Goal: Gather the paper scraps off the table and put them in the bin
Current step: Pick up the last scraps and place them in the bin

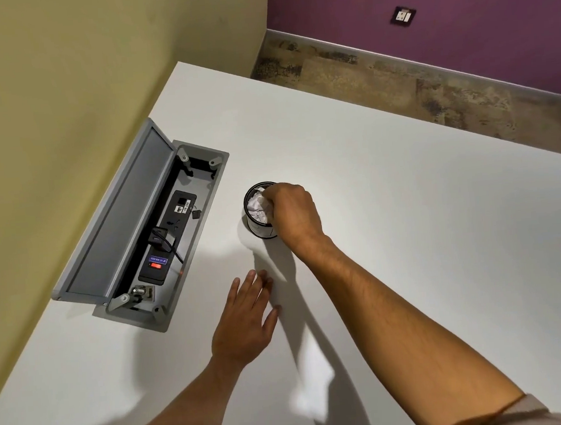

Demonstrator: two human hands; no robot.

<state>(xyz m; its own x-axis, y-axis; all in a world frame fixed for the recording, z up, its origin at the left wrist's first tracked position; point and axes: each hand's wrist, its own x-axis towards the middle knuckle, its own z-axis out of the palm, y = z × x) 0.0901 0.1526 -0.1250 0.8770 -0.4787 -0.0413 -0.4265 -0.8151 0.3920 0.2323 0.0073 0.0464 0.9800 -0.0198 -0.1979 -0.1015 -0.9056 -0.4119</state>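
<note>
A small black round bin stands on the white table, left of centre. Crumpled white paper scraps fill it to the rim. My right hand reaches over the bin's right side with its fingertips down among the scraps; whether the fingers still pinch paper is hidden. My left hand lies flat on the table nearer to me, fingers together and pointing toward the bin, holding nothing. No loose scraps show on the tabletop.
A grey cable box is set into the table left of the bin, its lid propped open toward the yellow wall; inside are a power strip and a black plug with cable. The table's far edge drops to the floor by a purple wall.
</note>
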